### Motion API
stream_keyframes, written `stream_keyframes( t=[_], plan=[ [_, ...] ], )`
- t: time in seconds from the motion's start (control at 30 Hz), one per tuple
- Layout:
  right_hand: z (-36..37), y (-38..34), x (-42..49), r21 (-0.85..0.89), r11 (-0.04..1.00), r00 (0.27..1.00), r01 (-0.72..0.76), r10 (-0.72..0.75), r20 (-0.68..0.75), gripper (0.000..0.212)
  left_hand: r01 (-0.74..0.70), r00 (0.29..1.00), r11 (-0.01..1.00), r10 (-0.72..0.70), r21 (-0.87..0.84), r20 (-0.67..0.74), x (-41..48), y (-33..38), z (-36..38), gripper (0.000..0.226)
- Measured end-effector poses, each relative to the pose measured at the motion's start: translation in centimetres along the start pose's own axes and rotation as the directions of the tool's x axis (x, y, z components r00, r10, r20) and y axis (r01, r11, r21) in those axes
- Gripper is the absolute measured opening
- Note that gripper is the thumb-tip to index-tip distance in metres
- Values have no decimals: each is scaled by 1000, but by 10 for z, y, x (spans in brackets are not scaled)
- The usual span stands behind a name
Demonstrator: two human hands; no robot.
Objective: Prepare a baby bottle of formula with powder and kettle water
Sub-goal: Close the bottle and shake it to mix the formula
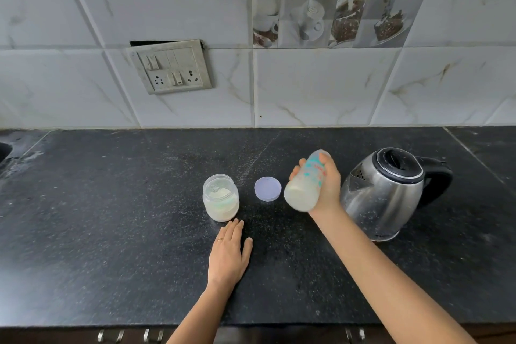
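Step in hand, as judged: mixing. Your right hand (326, 184) grips the translucent plastic baby bottle with teal and red markings (305, 184), fingers curled round its middle. It holds the bottle above the black speckled stone countertop (111, 218), between the round lilac plastic lid (267, 188) and the stainless-steel electric kettle with black lid and handle (388, 193).

The bottle's long axis is tilted. Its upper end points up and away toward the wall. Its lower end, where milky liquid pools, points down and left toward you. The upper end is blurred, so you cannot confirm a cap.

Your left hand (227, 254) lies flat on the countertop, fingers straight, just beside the open clear plastic jar of pale powder (221, 198).

Next, probably: check that the powder has dissolved, then stand the bottle upright.
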State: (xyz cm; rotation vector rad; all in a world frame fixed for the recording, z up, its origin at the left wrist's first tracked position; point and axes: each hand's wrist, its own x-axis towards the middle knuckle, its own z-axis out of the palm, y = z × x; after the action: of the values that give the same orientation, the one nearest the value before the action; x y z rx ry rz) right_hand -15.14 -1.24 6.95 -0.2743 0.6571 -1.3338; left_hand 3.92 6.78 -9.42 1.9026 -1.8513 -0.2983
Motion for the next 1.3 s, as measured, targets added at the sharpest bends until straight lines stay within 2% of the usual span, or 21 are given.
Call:
stream_keyframes(
  t=[0.07, 0.13, 0.2, 0.23, 0.27, 0.33, 0.4, 0.43, 0.5, 0.6, 0.63, 0.7, 0.77, 0.83, 0.9, 0.93, 1.0, 1.07, 1.13, 1.2, 1.3],
  plan=[
    [1, 3, 0, -4, 999, 999, -48, 48, -11, 22, 3, 1000, 1000, -3, -1, 0, -1, 0, 0, 51],
    [-7, 13, -12, -185, 978, 990, -92, 110, 90, 26, 19, 1000, 1000, -19, -11, 4, -5, -1, 1, 51],
    [-15, 14, -21, -362, 930, 964, -68, 154, 215, 42, 17, 1000, 1000, -17, -15, 5, -6, 0, 2, 50],
    [-15, 11, -20, -379, 924, 963, -40, 137, 231, 43, 16, 1000, 1000, -16, -17, 2, -6, 0, 2, 50],
    [-10, 7, -17, -342, 940, 974, -19, 94, 204, 38, 14, 1000, 1000, -14, -18, -1, -4, 0, 1, 50],
    [-3, -5, -5, -130, 991, 995, -30, 42, 91, 22, 11, 1000, 1000, -11, -12, -7, -2, 0, 0, 49],
    [-2, -15, 5, 67, 997, 1000, -31, 31, 3, 26, 11, 1000, 1000, -11, -9, -2, -2, 1, 1, 49],
    [-4, -17, 4, 82, 996, 999, -33, 32, 10, 26, 11, 1000, 1000, -11, -12, 2, -3, 1, 1, 49],
    [-10, -7, -5, -65, 997, 995, -51, 56, 80, 19, 13, 1000, 1000, -13, -13, 4, -4, 1, 2, 50],
    [-14, 3, -14, -290, 957, 982, -21, 73, 172, 35, 12, 1000, 1000, -12, -7, 7, -3, -2, 2, 50],
    [-9, 3, -13, -252, 968, 987, -5, 46, 157, 30, 11, 1000, 1000, -11, -6, 5, -3, -2, 2, 50],
    [1, -2, -5, -41, 999, 999, -18, 19, 40, 17, 8, 1000, 1000, -8, -10, 2, -2, -3, 2, 50],
    [10, -4, -2, 69, 997, 999, -15, 18, -35, 20, 6, 1000, 1000, -6, -13, 2, -2, -3, 3, 49],
    [8, 6, -12, -84, 996, 999, -23, 27, 42, 19, 6, 1000, 1000, -6, -20, 3, -2, -2, 3, 49],
    [3, 16, -28, -343, 939, 977, -20, 90, 191, 40, 4, 1000, 1000, -4, -20, 6, -1, -3, 3, 50],
    [1, 18, -33, -405, 914, 952, 3, 121, 281, 44, 1, 1000, 1000, -1, -17, 5, -1, -4, 3, 50],
    [7, 14, -31, -327, 944, 952, 48, 57, 302, 34, -8, 1000, 1000, 8, -12, 0, -1, -4, 2, 50],
    [14, 4, -19, -120, 992, 992, 33, -18, 127, 13, -15, 1000, 1000, 15, -8, 2, -1, -3, 2, 50],
    [15, -1, -9, 2, 1000, 998, 24, -24, 50, 19, -22, 1000, 1000, 22, -11, 10, -3, -3, 2, 50],
    [11, 6, -14, -92, 996, 993, -7, 18, 117, 20, -26, 1000, 999, 26, -21, 11, -3, -4, 0, 51],
    [-1, 18, -27, -380, 925, 950, -18, 134, 282, 41, -26, 1000, 999, 26, -27, 13, -2, -6, 0, 51]
  ],
)
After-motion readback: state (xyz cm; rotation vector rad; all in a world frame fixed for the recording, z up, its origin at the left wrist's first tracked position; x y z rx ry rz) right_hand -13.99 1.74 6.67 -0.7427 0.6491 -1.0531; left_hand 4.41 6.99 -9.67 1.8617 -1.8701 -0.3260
